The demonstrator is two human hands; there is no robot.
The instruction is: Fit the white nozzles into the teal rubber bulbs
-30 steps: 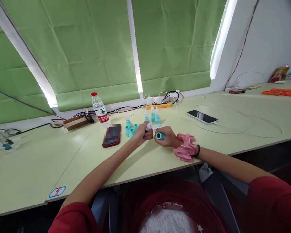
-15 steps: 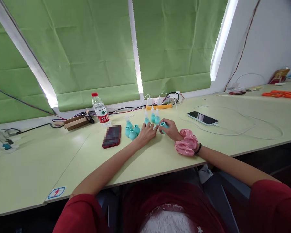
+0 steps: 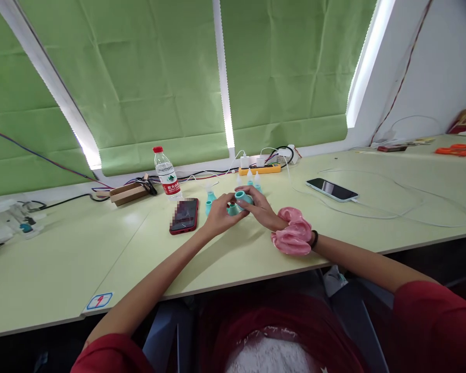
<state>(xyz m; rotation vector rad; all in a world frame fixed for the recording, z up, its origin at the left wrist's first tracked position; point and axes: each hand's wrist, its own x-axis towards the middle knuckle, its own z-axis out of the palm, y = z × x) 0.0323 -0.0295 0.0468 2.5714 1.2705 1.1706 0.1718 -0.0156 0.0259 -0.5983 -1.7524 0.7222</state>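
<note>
My right hand (image 3: 262,208) is closed around a teal squeeze bulb (image 3: 242,196), its open mouth tilted up toward me. My left hand (image 3: 221,213) curves in from the other side, thumb and fingertips against the same bulb. Through the gap between its thumb and fingers shows a second teal bulb (image 3: 232,209); whether the hand touches it I cannot tell. Just left of this hand stands an open teal bulb (image 3: 208,207), with a clear-tipped one (image 3: 211,195) behind. Beyond my hands, several teal bulbs with pointed clear nozzles (image 3: 257,181) stand upright, partly hidden.
A red-cased phone (image 3: 185,215) lies left of my hands, with a water bottle (image 3: 166,175) behind it. At right is a white-edged phone (image 3: 331,189) on a cable. A yellow power strip (image 3: 270,169) and a cardboard box (image 3: 128,194) line the back edge.
My right hand has lifted its bulb and moved left. My left hand has come off the standing bulbs to meet it, fingers now curved around. The view has shifted slightly.
</note>
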